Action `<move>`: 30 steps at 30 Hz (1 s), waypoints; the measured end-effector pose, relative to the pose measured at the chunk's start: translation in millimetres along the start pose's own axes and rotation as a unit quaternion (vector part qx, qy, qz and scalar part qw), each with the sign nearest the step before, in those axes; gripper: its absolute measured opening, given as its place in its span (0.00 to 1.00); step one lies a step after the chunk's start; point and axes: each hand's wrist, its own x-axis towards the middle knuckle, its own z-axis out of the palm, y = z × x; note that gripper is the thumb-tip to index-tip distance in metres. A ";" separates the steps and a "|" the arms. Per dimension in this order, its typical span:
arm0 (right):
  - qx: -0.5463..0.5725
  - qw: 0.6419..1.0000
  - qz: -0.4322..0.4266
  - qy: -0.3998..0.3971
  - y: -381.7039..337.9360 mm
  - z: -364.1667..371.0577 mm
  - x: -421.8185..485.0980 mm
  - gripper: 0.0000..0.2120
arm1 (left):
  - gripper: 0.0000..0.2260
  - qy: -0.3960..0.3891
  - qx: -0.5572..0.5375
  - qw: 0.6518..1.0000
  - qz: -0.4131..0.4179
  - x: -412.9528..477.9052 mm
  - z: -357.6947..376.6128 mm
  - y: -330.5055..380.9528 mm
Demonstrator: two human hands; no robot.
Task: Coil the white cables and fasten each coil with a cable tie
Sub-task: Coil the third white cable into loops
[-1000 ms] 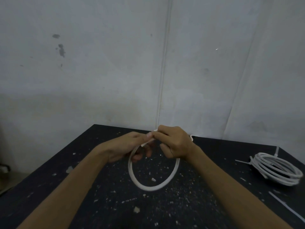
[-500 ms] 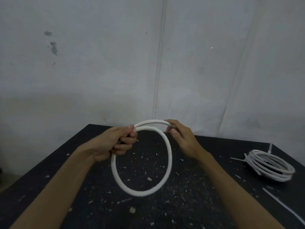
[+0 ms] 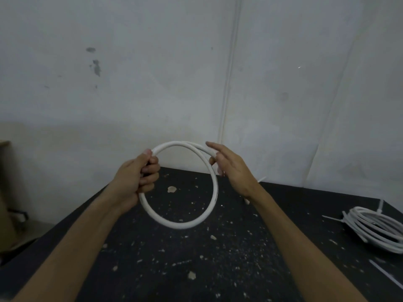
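Pale grey wall (image 3: 152, 83) fills the upper half of the frame, with dark stains at upper left and a thin vertical seam right of centre. Below it lies a black worktop (image 3: 196, 269) scattered with pale chips. At centre, held clear above the worktop, is the white cable (image 3: 181, 225), bent into a nearly upright ring facing the camera, its long axis roughly top to bottom, with two strands overlapping at upper right. The left hand (image 3: 139, 177) grasps the ring's left side, fingers clenched round it, thumb on top. The right hand (image 3: 229, 168) rests against the upper right strands, fingers straight and loose, thumb tip beneath the cable. At the right edge a finished coil (image 3: 375, 227) lies flat, bound by a cable tie (image 3: 380, 207); a loose tie (image 3: 386, 277) lies at lower right
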 end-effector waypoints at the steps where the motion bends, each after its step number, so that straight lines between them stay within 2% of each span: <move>1: -0.008 1.000 0.001 -0.014 1.6 5.0 -3.0 0.22 | 0.15 0.019 -0.011 1.000 0.008 1.1 0.4 -3.2; 4: -0.026 1.000 0.013 0.008 4.5 22.2 -9.5 0.22 | 0.15 0.069 -0.033 0.996 0.034 4.9 6.6 -12.5; 9: -0.043 0.975 0.072 0.205 2.9 46.8 -8.1 0.18 | 0.16 0.142 -0.049 0.983 0.105 9.7 30.9 -33.2; 11: -0.057 0.957 0.109 0.264 -0.8 52.3 -6.7 0.17 | 0.16 0.156 -0.082 0.977 0.121 9.4 43.2 -44.4; 13: -0.112 0.944 0.087 0.298 -1.9 49.5 -6.8 0.16 | 0.16 0.141 -0.112 0.976 0.122 7.0 50.3 -56.9; 15: -0.158 0.944 0.030 0.290 2.2 38.5 -6.6 0.15 | 0.15 0.082 -0.152 0.980 0.097 2.6 48.8 -65.4; 19: -0.205 0.948 -0.054 0.238 14.2 10.5 2.0 0.16 | 0.13 -0.082 -0.236 0.968 -0.025 -4.5 35.3 -60.6; 25: -0.203 0.964 -0.077 0.156 24.1 -2.1 -0.4 0.16 | 0.19 -0.139 -0.176 0.970 -0.098 -4.0 36.2 -49.3; 27: -0.195 0.968 -0.082 0.137 29.0 -3.5 -2.4 0.15 | 0.19 -0.174 -0.220 0.952 -0.121 -2.6 33.6 -55.4; 30: -0.168 0.978 -0.064 0.102 32.8 -2.9 -5.0 0.14 | 0.10 -0.255 -0.307 0.908 -0.131 2.8 27.7 -67.8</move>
